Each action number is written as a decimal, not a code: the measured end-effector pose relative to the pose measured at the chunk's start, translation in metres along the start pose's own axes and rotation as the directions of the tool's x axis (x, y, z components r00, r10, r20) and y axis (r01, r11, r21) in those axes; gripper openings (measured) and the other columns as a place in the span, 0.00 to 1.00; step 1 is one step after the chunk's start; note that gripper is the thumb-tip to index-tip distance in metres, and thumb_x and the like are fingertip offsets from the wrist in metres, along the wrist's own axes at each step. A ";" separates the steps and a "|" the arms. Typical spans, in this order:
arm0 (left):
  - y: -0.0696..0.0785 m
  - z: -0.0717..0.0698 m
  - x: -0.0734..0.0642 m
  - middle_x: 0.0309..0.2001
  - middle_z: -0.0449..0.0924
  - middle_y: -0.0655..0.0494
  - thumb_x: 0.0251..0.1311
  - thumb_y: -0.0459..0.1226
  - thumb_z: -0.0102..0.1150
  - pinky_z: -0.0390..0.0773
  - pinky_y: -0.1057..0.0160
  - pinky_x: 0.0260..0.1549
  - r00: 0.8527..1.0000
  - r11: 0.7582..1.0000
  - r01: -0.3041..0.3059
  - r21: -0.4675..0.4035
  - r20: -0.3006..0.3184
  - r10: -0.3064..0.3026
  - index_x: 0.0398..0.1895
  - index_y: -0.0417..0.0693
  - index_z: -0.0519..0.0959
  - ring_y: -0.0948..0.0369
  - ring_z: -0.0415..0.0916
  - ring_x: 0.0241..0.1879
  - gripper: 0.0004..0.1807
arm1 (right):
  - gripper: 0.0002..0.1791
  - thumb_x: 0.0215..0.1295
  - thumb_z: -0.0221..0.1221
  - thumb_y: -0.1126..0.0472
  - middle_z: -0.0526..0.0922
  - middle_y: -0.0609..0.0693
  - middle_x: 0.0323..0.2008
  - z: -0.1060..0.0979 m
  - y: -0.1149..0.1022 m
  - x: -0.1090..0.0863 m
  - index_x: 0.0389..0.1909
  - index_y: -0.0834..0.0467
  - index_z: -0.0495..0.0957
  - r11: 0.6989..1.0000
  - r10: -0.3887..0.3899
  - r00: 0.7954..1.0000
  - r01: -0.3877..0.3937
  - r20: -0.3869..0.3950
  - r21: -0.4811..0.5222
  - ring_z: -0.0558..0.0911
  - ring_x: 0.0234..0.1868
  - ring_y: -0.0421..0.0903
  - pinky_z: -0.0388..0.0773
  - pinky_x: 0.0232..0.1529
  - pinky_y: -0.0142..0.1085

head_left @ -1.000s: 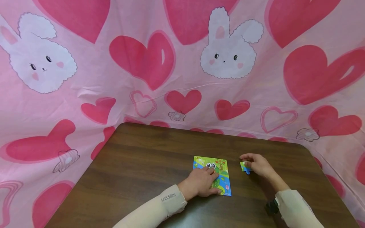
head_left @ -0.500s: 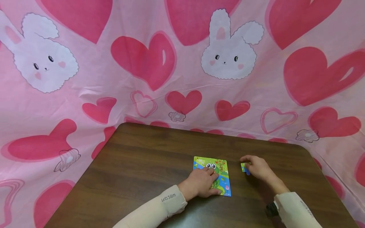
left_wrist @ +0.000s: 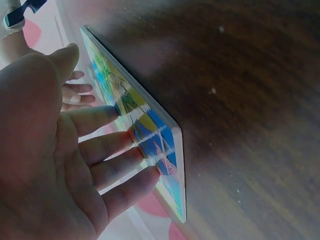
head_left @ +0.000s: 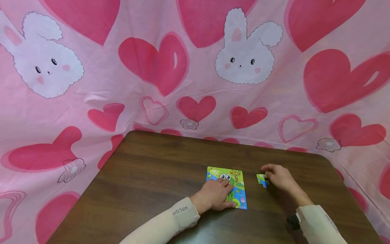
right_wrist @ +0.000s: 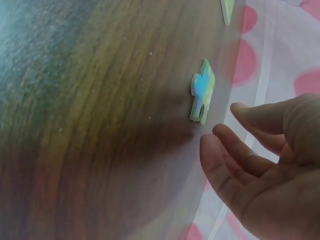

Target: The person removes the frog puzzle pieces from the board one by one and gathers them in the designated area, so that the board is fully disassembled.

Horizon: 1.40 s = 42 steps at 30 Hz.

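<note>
Frog jigsaw puzzle (head_left: 238, 186) touched by left hand (head_left: 214, 195), fingers outstretched. Loose jigsaw piece (head_left: 261, 180) seen on counter (head_left: 164, 162), ungripped, just beside right hand (head_left: 280, 178), its fingers relaxed.

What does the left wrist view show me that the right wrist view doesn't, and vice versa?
Left wrist only: the left hand touching the frog puzzle, and a dark strap on the other arm.
Right wrist only: the loose puzzle piece on the table.
Both: the right hand, table and pink heart-print cloth; probably the puzzle too, as a green sliver at the right wrist view's top edge.
</note>
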<state>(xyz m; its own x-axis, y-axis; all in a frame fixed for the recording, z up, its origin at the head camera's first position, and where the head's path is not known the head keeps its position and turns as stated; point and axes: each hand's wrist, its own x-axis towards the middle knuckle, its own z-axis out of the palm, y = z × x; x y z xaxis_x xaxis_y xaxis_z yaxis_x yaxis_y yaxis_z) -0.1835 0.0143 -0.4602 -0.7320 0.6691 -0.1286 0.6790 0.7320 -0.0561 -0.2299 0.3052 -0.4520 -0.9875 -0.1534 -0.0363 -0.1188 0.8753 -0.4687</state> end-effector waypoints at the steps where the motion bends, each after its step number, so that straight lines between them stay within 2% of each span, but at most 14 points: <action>1: 0.000 0.000 0.000 0.70 0.71 0.62 0.64 0.71 0.48 0.79 0.59 0.54 1.000 1.000 0.003 -0.006 0.003 -0.003 0.71 0.65 0.71 0.62 0.70 0.68 0.38 | 0.14 0.72 0.54 0.65 0.84 0.65 0.54 0.000 0.000 0.000 0.53 0.61 0.83 1.000 0.004 1.000 -0.004 -0.002 0.008 0.81 0.54 0.65 0.75 0.54 0.62; 8: 0.006 -0.001 0.001 0.67 0.72 0.60 0.62 0.72 0.48 0.79 0.58 0.53 1.000 0.998 0.021 -0.050 0.021 -0.020 0.70 0.61 0.71 0.59 0.70 0.66 0.41 | 0.14 0.74 0.55 0.60 0.85 0.64 0.53 0.001 -0.005 0.004 0.53 0.60 0.83 0.999 0.018 0.999 -0.017 -0.030 0.032 0.82 0.50 0.61 0.77 0.51 0.60; 12: 0.008 -0.001 0.002 0.71 0.68 0.57 0.62 0.73 0.48 0.77 0.56 0.58 0.999 0.996 0.039 -0.077 0.041 -0.036 0.73 0.60 0.69 0.55 0.67 0.70 0.43 | 0.14 0.74 0.56 0.58 0.85 0.64 0.52 0.003 -0.009 0.007 0.52 0.60 0.84 0.999 0.014 0.998 -0.011 -0.060 0.043 0.82 0.49 0.61 0.77 0.52 0.60; 17: 0.010 -0.001 0.002 0.71 0.68 0.58 0.60 0.73 0.48 0.77 0.55 0.57 0.999 0.996 0.042 -0.079 0.019 -0.041 0.71 0.60 0.70 0.54 0.66 0.71 0.43 | 0.14 0.74 0.57 0.58 0.86 0.63 0.51 0.006 -0.015 0.011 0.51 0.59 0.84 0.999 0.013 0.997 -0.010 -0.072 0.049 0.82 0.44 0.56 0.78 0.47 0.54; 21: 0.013 0.000 0.004 0.67 0.70 0.61 0.58 0.75 0.49 0.79 0.57 0.51 0.999 0.997 0.050 -0.055 0.000 -0.050 0.69 0.59 0.71 0.55 0.68 0.67 0.43 | 0.15 0.74 0.57 0.56 0.86 0.62 0.51 0.009 -0.023 0.015 0.52 0.58 0.84 0.998 0.006 0.998 -0.001 -0.065 0.069 0.82 0.43 0.54 0.78 0.47 0.53; 27: 0.019 -0.002 0.005 0.72 0.67 0.62 0.53 0.78 0.48 0.80 0.53 0.50 0.996 0.996 0.083 -0.024 0.017 -0.082 0.72 0.59 0.68 0.52 0.67 0.69 0.50 | 0.15 0.75 0.57 0.56 0.86 0.61 0.51 0.016 -0.032 0.021 0.53 0.58 0.84 0.995 -0.012 0.998 0.018 -0.054 0.102 0.83 0.49 0.57 0.78 0.53 0.57; 35: 0.019 -0.005 0.005 0.70 0.69 0.61 0.53 0.79 0.47 0.81 0.55 0.49 0.998 0.998 0.064 -0.006 0.020 -0.063 0.70 0.58 0.70 0.53 0.68 0.67 0.50 | 0.14 0.74 0.58 0.57 0.87 0.60 0.48 0.025 -0.043 0.028 0.53 0.58 0.83 0.985 -0.034 0.999 0.036 -0.017 0.167 0.85 0.37 0.46 0.83 0.39 0.42; 42: 0.018 -0.004 0.010 0.69 0.70 0.62 0.52 0.79 0.47 0.80 0.54 0.53 0.997 0.997 0.061 -0.042 0.044 -0.059 0.70 0.57 0.71 0.53 0.67 0.68 0.51 | 0.13 0.74 0.58 0.59 0.86 0.60 0.49 0.036 -0.054 0.037 0.53 0.60 0.83 0.969 -0.040 0.999 0.035 0.016 0.245 0.87 0.37 0.46 0.85 0.42 0.42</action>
<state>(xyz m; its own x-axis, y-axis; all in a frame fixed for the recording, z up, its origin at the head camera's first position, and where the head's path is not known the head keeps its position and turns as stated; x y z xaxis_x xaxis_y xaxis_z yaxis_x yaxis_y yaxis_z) -0.1790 0.0346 -0.4586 -0.7676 0.6185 -0.1682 0.6302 0.7761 -0.0223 -0.2564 0.2355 -0.4593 -0.9802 -0.1956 -0.0311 -0.1244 0.7303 -0.6717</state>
